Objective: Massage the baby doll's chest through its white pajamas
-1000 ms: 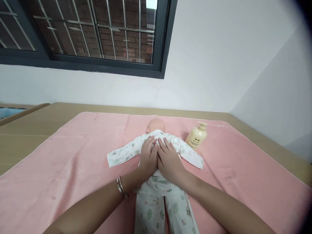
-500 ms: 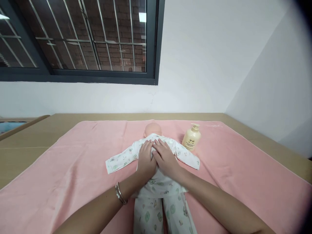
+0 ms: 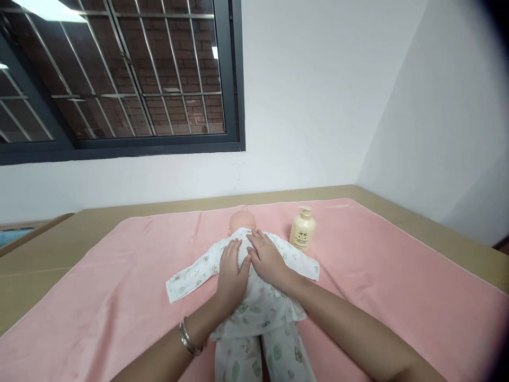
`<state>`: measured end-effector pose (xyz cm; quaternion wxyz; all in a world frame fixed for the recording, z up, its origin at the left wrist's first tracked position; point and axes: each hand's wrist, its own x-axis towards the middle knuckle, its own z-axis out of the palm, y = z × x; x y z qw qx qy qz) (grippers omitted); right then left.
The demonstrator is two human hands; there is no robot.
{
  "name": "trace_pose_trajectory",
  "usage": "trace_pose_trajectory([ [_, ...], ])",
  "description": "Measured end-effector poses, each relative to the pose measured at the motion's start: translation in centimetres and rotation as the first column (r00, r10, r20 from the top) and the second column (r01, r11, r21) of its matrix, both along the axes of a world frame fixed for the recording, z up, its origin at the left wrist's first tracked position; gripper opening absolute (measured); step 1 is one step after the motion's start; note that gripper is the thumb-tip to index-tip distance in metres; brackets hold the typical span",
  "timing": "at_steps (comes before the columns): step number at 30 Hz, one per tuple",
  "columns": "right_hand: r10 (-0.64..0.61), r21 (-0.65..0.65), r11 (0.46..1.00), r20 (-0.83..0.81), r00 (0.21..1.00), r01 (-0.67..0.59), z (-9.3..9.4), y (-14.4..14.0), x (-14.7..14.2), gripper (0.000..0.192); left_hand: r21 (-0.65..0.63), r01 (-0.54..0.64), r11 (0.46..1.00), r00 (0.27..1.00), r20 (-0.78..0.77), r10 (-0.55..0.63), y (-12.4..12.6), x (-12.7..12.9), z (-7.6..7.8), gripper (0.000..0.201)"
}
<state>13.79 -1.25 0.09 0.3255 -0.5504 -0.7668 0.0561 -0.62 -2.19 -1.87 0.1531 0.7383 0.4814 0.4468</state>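
Note:
A baby doll in white printed pyjamas lies on a pink towel, its head pointing away from me. Both my palms press flat on its upper torso, side by side. My left hand, with bangles on the wrist, rests on the left half. Touching it on the other half is my right hand, fingers reaching up near the doll's neck. The doll's sleeves spread out to either side. A cream pump bottle stands just right of the doll's shoulder.
The towel covers a tan surface set against a white wall. A dark-framed barred window is at the upper left. A second wall closes in on the right, beyond the towel's edge.
My hands have slid a little up the doll's torso towards its neck. The view has tilted up and turned, so doll and bottle sit slightly further left in the picture.

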Motion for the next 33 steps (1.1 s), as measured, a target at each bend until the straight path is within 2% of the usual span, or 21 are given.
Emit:
trace_pose_trajectory([
  [3, -0.026, 0.009, 1.0, 0.098, 0.995, 0.025, 0.2, -0.5, -0.3, 0.046, -0.005, -0.016, 1.0, 0.999, -0.04, 0.016, 1.3, 0.0, 0.8, 0.038],
  [7, -0.041, 0.049, 0.998, 0.246, 0.968, 0.03, 0.1, -2.4, -1.4, 0.05, -0.09, -0.044, 0.995, 0.987, -0.161, 0.029, 4.3, 0.0, 2.3, 0.04],
  [10, 0.0, 0.062, 0.998, 0.254, 0.967, -0.016, 0.1, -3.0, -1.7, 0.05, -0.084, -0.055, 0.995, 0.968, -0.249, 0.033, 5.5, 0.2, 2.7, 0.04],
  [13, 0.02, -0.005, 1.0, 0.149, 0.989, -0.02, 0.5, -1.5, -0.8, 0.046, 0.0, -0.077, 0.997, 0.942, -0.328, 0.073, 4.7, 0.6, 1.9, 0.043],
  [17, -0.117, -0.117, 0.985, 0.085, 0.989, 0.127, 0.7, 1.0, 0.6, 0.048, 0.118, -0.062, 0.991, 0.918, -0.383, 0.103, 2.8, 0.9, 0.6, 0.045],
  [19, -0.1, -0.122, 0.986, 0.11, 0.989, 0.113, 0.5, 0.9, 0.4, 0.052, 0.113, -0.041, 0.993, 0.925, -0.371, 0.08, 2.6, 0.7, 0.4, 0.045],
  [22, -0.013, -0.075, 0.997, 0.14, 0.99, 0.024, 0.1, -0.4, -0.4, 0.053, 0.015, -0.013, 1.0, 0.946, -0.324, 0.017, 3.4, 0.1, 0.6, 0.044],
  [25, 0.017, -0.066, 0.998, 0.134, 0.991, -0.008, -0.1, -1.2, -0.9, 0.053, -0.046, -0.013, 0.999, 0.96, -0.28, 0.0, 4.3, -0.3, 0.8, 0.043],
  [28, -0.002, -0.088, 0.996, 0.089, 0.996, 0.01, -0.1, -0.8, -0.6, 0.05, 0.0, -0.021, 1.0, 0.963, -0.268, 0.02, 4.2, -0.2, 0.6, 0.042],
  [33, 0.011, -0.084, 0.996, 0.028, 1.0, -0.009, -0.1, 0.4, 0.4, 0.045, 0.058, -0.027, 0.998, 0.95, -0.31, 0.044, 2.2, 0.2, 0.2, 0.044],
])
